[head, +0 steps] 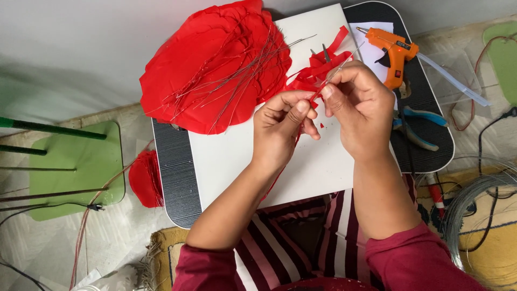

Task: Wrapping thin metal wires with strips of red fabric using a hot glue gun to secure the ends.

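My left hand (283, 126) and my right hand (360, 105) meet over a white board (318, 161), both pinching a thin metal wire (336, 71) with a narrow red strip (314, 96) wound on it. The wire points up and to the right past my right fingers. A tail of the red strip hangs below my left hand. Behind the hands lies a pile of red paper petals (215, 67) with several thin wires across it, and loose red strips (318, 64) beside them.
An orange glue gun (392, 49) rests on a white sheet at the right, blue-handled pliers (420, 125) below it. Scissors (323, 53) lie among the strips. A wire coil (474, 207) is at lower right, a green stool (75, 170) and a red petal (145, 179) at left.
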